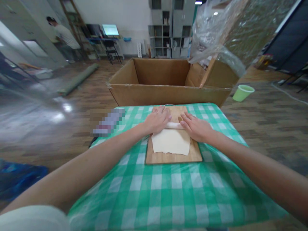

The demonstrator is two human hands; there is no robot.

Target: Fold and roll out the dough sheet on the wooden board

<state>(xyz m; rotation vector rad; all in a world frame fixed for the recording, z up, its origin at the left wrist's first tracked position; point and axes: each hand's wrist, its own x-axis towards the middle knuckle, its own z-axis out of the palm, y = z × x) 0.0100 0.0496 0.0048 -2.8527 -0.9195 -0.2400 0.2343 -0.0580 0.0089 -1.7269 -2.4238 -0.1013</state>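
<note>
The dough [170, 143] lay on the board [173, 157], its far edge rolled up. We pressed our left hand [156, 121] and right hand [196, 127] flat on that roll, fingers stretched out, pinching nothing. The board sat on the checked table [154, 192], with a box [166, 84] behind it.

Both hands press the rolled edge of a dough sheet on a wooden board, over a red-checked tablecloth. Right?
No: the head view shows a green-checked tablecloth, not red. Left hand and right hand press the rolled edge of the dough sheet on the wooden board.
</note>
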